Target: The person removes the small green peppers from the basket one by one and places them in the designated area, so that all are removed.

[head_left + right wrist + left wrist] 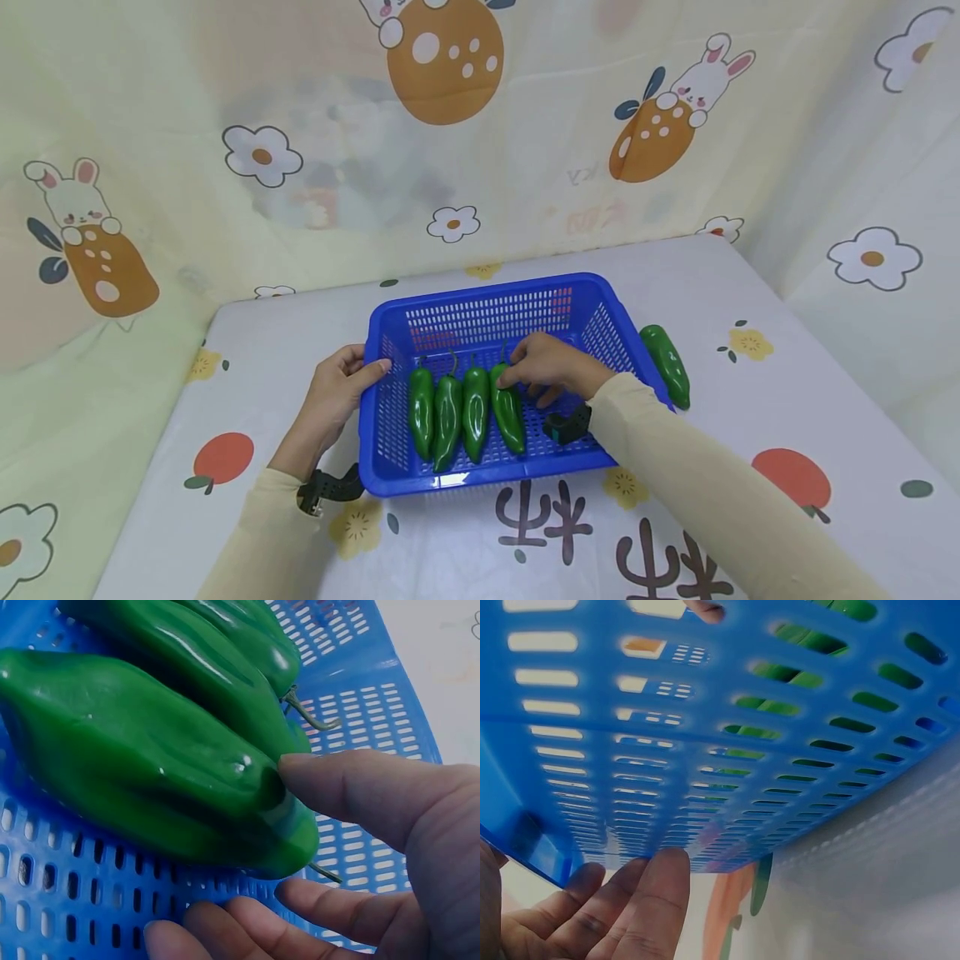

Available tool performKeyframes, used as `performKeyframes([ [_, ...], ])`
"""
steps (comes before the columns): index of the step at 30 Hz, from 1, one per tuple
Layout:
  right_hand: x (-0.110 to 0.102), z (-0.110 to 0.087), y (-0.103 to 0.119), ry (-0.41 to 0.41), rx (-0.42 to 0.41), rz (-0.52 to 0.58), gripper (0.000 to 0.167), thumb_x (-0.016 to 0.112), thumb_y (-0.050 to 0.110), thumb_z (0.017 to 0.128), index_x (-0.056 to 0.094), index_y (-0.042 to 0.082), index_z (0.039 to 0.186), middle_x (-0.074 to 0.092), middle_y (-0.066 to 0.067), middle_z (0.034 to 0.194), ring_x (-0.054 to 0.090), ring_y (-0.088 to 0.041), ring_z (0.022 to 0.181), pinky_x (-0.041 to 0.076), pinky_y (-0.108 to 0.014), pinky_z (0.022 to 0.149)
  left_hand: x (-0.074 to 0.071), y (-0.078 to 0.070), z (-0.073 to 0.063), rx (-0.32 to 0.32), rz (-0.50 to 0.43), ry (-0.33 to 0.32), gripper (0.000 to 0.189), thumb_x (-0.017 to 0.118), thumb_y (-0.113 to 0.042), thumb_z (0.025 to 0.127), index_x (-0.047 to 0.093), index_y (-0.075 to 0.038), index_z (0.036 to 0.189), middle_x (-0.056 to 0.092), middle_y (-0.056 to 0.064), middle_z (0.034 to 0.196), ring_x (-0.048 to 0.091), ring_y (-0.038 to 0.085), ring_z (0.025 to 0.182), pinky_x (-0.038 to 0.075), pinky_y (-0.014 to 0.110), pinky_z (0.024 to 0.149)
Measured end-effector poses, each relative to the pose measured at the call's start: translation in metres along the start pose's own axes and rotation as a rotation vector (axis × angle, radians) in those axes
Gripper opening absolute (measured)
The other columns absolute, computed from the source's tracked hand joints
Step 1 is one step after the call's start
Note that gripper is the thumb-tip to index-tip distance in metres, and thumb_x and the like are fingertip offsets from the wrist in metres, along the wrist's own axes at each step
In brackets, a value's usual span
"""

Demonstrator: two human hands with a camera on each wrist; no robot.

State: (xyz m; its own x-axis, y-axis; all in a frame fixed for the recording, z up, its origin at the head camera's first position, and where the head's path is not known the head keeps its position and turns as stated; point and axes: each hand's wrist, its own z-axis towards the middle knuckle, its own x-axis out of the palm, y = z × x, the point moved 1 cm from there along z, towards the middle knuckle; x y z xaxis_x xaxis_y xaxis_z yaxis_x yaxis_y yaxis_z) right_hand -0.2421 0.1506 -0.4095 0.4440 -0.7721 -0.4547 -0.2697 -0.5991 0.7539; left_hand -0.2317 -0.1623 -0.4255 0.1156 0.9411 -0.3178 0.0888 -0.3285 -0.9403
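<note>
A blue plastic basket [491,479] stands on the table, with several long green peppers [447,421] lying side by side in its left half. My left hand [341,387] grips the basket's left rim, its thumb over the edge and its fingers against the slotted outer wall [697,742]. Inside the basket, my right hand [551,364] holds the stem end of the rightmost green pepper [507,412]. In the right wrist view, the thumb [360,787] lies on top of that pepper [150,765], and the other fingers curl along its lower side.
Another green pepper [666,364] lies on the table just outside the basket's right wall. The patterned tablecloth [262,375] spreads around the basket, and printed curtains [337,233] hang behind and at both sides.
</note>
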Motion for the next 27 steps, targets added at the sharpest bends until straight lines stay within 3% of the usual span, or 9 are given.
performKeyframes([
  [4, 0.001, 0.001, 0.0, 0.0, 0.0, -0.008, 0.058, 0.081, 0.02, 0.086, 0.057, -0.008, 0.132, 0.065, -0.021, 0.119, 0.069, -0.035, 0.094, 0.065, -0.043, 0.07, 0.0, 0.0, 0.0, 0.002, -0.01, -0.004, 0.043, 0.068, -0.022, 0.102, 0.058, 0.002, 0.136, 0.07, 0.022, 0.117, 0.072, 0.018, 0.092, 0.061, 0.025, 0.081],
  [8, 0.004, 0.001, -0.001, 0.01, 0.002, -0.014, 0.035, 0.081, 0.02, 0.086, 0.063, -0.001, 0.107, 0.065, -0.013, 0.1, 0.065, -0.03, 0.086, 0.065, -0.042, 0.07, 0.001, 0.001, 0.0, 0.002, -0.015, -0.005, 0.044, 0.068, -0.022, 0.102, 0.058, 0.002, 0.136, 0.07, 0.022, 0.117, 0.072, 0.018, 0.092, 0.062, 0.025, 0.081],
  [11, 0.005, 0.001, -0.001, 0.016, 0.003, -0.016, 0.026, 0.082, 0.019, 0.085, 0.062, 0.005, 0.094, 0.065, -0.009, 0.093, 0.064, -0.027, 0.083, 0.065, -0.042, 0.07, 0.001, 0.002, 0.0, -0.002, -0.019, -0.005, 0.044, 0.068, -0.023, 0.102, 0.058, 0.002, 0.136, 0.07, 0.022, 0.118, 0.072, 0.019, 0.092, 0.062, 0.026, 0.081],
  [17, 0.007, 0.001, -0.001, 0.029, -0.004, -0.041, 0.026, 0.084, 0.018, 0.084, 0.065, 0.004, 0.097, 0.067, -0.007, 0.094, 0.066, -0.026, 0.083, 0.065, -0.043, 0.07, 0.001, 0.004, 0.001, -0.003, -0.022, -0.006, 0.044, 0.069, -0.024, 0.101, 0.058, 0.002, 0.136, 0.07, 0.022, 0.118, 0.073, 0.019, 0.092, 0.062, 0.026, 0.08],
  [23, 0.009, 0.002, -0.001, 0.059, -0.014, -0.06, 0.024, 0.084, 0.017, 0.083, 0.063, 0.008, 0.086, 0.067, -0.006, 0.085, 0.065, -0.022, 0.077, 0.064, -0.042, 0.069, 0.001, 0.003, 0.001, 0.001, -0.013, -0.012, 0.044, 0.068, -0.024, 0.102, 0.058, 0.002, 0.136, 0.07, 0.022, 0.119, 0.073, 0.018, 0.092, 0.062, 0.025, 0.081],
  [27, 0.011, 0.001, 0.0, 0.06, -0.023, -0.06, 0.024, 0.084, 0.016, 0.083, 0.064, 0.006, 0.091, 0.071, -0.007, 0.085, 0.069, -0.021, 0.074, 0.065, -0.042, 0.069, 0.001, 0.002, 0.001, -0.003, -0.014, -0.011, 0.044, 0.068, -0.023, 0.102, 0.058, 0.002, 0.136, 0.07, 0.022, 0.119, 0.073, 0.018, 0.093, 0.062, 0.025, 0.082],
])
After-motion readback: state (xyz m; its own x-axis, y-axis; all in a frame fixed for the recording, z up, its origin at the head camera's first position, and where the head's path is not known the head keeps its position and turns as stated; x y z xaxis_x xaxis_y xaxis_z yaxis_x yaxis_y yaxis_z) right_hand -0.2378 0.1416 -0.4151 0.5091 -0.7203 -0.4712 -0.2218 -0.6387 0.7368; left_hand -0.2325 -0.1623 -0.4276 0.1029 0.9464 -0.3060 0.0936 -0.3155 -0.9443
